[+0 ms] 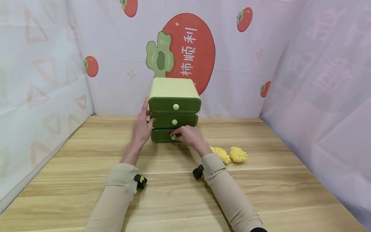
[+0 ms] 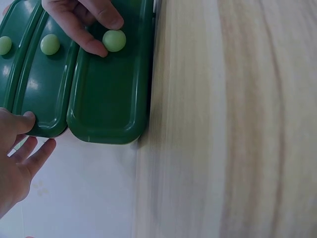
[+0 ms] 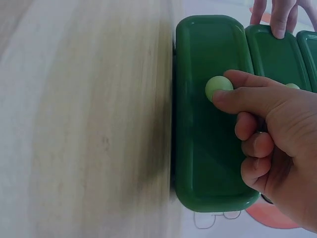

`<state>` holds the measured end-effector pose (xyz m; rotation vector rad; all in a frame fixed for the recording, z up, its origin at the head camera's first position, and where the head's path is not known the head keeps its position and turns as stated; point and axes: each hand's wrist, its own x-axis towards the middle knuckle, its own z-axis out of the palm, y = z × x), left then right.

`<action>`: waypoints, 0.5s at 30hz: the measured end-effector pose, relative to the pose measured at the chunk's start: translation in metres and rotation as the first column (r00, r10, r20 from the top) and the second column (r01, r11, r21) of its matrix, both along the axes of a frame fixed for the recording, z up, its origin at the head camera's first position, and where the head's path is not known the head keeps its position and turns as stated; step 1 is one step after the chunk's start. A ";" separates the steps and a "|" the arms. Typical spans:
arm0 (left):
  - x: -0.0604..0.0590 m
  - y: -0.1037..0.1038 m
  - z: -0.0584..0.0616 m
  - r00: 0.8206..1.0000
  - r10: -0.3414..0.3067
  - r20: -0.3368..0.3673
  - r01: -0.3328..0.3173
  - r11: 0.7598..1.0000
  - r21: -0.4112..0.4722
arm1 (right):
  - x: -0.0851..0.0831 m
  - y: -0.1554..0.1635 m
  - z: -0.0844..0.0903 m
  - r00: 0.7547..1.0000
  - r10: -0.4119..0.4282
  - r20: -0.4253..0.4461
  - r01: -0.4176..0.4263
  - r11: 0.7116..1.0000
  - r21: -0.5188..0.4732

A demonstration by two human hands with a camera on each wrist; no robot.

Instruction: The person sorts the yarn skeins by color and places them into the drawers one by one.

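Three drawers, fronts toward person

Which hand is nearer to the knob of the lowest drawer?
Right. The right hand pinches the lowest drawer's knob; the left hand rests against the drawer unit's left side, beside the middle drawer.

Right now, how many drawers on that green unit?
3, stacked: top drawer, middle drawer with the left hand against its left end, bottom drawer whose knob the right hand pinches.
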<state>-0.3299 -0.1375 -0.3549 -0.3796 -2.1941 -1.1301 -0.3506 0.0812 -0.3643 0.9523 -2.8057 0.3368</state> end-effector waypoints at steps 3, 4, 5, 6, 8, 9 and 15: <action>0.000 0.000 0.000 1.000 -0.002 0.003 0.002 1.000 -0.001 | -0.001 0.003 -0.001 0.999 0.029 0.017 -0.029 0.999 -0.019; 0.001 0.001 0.000 1.000 -0.002 0.003 0.002 1.000 -0.002 | -0.002 0.004 -0.002 0.999 0.041 0.020 -0.040 0.999 -0.028; 0.001 0.001 0.000 1.000 -0.002 0.006 0.002 1.000 -0.003 | -0.003 0.006 -0.003 0.998 0.055 0.022 -0.054 0.998 -0.038; 0.001 0.001 0.000 1.000 -0.003 0.007 0.003 1.000 -0.003 | -0.005 0.007 -0.004 0.997 0.071 0.020 -0.070 0.996 -0.051; 0.001 0.001 0.000 1.000 -0.001 0.006 0.001 1.000 0.000 | -0.007 0.010 -0.006 0.994 0.106 0.013 -0.104 0.992 -0.071; 0.002 0.001 0.000 1.000 0.001 0.007 -0.001 1.000 -0.001 | -0.008 0.012 -0.007 0.992 0.123 0.011 -0.122 0.990 -0.077; 0.002 0.000 0.002 1.000 0.010 0.018 -0.010 1.000 0.000 | -0.013 0.013 -0.011 0.987 0.159 0.030 -0.158 0.987 -0.036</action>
